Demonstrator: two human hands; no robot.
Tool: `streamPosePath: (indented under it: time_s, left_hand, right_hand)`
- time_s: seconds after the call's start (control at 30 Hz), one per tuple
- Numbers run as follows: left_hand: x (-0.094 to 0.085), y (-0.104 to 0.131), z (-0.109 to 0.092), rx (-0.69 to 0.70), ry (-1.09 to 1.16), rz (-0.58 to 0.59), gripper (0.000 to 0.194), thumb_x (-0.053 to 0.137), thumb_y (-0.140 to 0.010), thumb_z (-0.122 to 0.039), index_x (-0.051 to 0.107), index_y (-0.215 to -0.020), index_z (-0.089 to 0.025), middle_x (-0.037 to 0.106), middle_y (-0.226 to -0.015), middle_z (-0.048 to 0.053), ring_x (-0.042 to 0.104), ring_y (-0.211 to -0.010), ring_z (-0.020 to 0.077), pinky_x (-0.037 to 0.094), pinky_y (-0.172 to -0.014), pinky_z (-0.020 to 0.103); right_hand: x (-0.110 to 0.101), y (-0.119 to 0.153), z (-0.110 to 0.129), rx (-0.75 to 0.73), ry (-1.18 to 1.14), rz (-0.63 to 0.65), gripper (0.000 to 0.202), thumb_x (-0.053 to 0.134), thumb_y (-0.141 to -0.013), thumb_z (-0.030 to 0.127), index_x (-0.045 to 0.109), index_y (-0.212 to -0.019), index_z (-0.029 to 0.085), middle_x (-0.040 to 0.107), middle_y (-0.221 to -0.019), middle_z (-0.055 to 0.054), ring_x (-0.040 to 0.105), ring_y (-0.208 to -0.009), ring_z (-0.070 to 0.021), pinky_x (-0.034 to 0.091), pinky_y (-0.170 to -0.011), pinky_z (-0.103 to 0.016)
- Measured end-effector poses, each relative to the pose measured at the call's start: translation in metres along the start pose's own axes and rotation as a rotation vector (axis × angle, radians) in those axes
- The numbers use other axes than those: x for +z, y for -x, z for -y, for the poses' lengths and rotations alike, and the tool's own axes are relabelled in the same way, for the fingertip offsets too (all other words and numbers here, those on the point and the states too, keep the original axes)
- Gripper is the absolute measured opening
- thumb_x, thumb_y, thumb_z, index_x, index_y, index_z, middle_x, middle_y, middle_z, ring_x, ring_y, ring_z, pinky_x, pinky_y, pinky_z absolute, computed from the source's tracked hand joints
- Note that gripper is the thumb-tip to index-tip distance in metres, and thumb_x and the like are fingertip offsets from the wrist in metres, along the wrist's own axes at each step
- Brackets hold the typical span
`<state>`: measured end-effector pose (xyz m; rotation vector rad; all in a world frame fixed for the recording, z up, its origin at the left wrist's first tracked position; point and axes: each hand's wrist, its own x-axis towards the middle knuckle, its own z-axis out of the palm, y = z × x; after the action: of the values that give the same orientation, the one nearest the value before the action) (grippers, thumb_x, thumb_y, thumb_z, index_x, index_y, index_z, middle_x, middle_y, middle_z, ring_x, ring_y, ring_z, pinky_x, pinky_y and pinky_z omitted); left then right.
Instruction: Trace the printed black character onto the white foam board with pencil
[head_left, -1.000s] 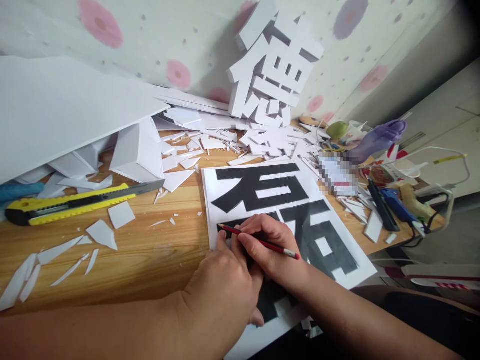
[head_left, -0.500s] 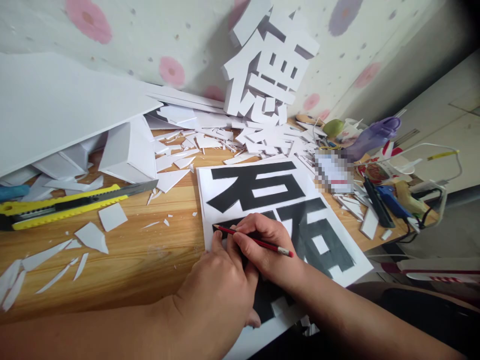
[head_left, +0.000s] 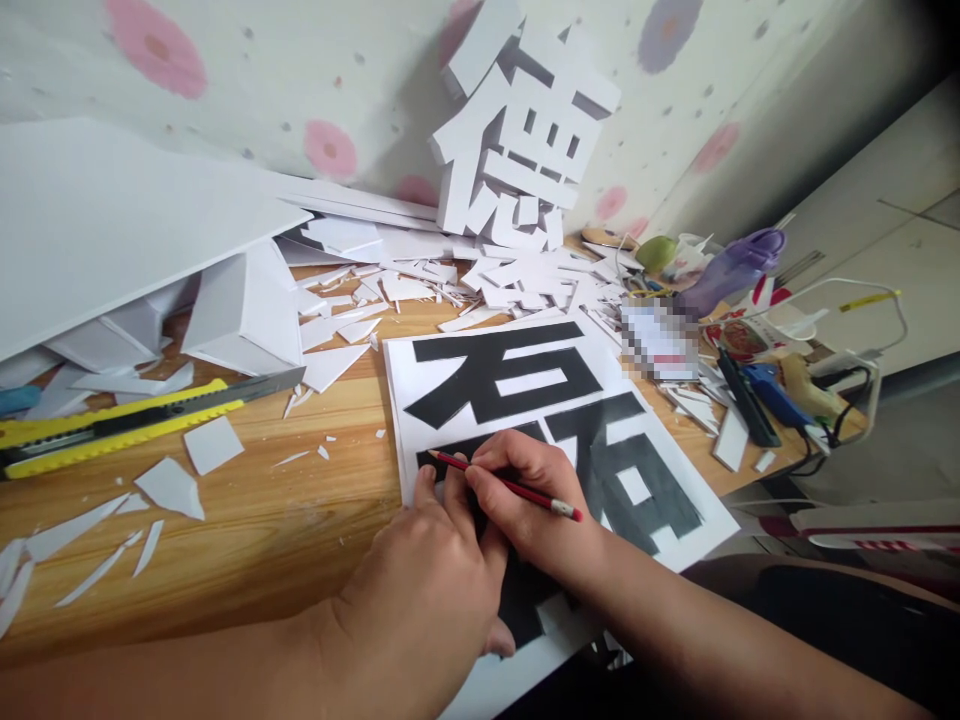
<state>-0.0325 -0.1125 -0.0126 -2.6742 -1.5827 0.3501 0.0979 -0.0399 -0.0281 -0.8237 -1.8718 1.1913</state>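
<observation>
A white sheet (head_left: 409,470) printed with a large black character (head_left: 487,370) lies at the desk's front edge. My right hand (head_left: 529,490) grips a red pencil (head_left: 536,495) with a white-and-red eraser end; its tip is over the black print near the sheet's left side. Beside it, my left hand (head_left: 442,560) presses on the sheet with its fingers stretched out and spread. The left fingertips are close to the pencil tip. Both hands and forearms cover the middle of the print.
A yellow utility knife (head_left: 127,425) with its blade out lies at left, among white offcuts (head_left: 171,487). A white foam character (head_left: 525,150) leans on the wall above piled scraps (head_left: 525,275). White boards (head_left: 135,230) stand at left. Tools, including a glue gun (head_left: 787,395), crowd the right.
The whole view has shifted slightly, so the scene sits a little farther left. Both hands and the pencil keep nearly the same place on the sheet.
</observation>
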Motion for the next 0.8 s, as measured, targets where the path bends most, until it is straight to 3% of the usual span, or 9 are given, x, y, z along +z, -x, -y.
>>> streamPosePath:
  time_s: [0.27,0.63,0.8]
  left_hand:
    - [0.012,0.003,-0.005,-0.091,0.039,-0.091,0.116,0.079,-0.059,-0.084,0.06,-0.146,-0.011,0.059,-0.133,0.047,0.06,-0.123,0.0648,0.065,-0.073,0.061]
    - [0.011,0.002,-0.004,-0.099,0.083,0.018,0.111,0.081,-0.059,-0.082,0.06,-0.148,-0.02,0.046,-0.148,0.045,0.052,-0.128,0.0677,0.063,-0.074,0.066]
    - [0.015,0.004,-0.004,-0.117,0.068,-0.033,0.112,0.082,-0.056,-0.083,0.061,-0.147,-0.022,0.049,-0.147,0.044,0.055,-0.127,0.0674,0.063,-0.072,0.066]
  right_hand:
    - [-0.002,0.0,0.003,0.083,0.005,-0.07,0.014,0.063,-0.087,0.019,0.061,-0.073,0.022,0.063,-0.065,0.003,0.054,-0.056,-0.0105,0.044,-0.051,-0.021]
    - [-0.005,0.003,0.005,0.168,-0.024,-0.16,0.015,0.065,-0.084,0.021,0.06,-0.069,0.023,0.064,-0.061,0.002,0.061,-0.051,-0.0124,0.047,-0.046,-0.022]
    - [-0.01,0.006,0.004,0.224,-0.055,-0.156,0.016,0.064,-0.086,0.026,0.06,-0.071,0.023,0.065,-0.061,0.002,0.063,-0.052,-0.0136,0.049,-0.047,-0.023]
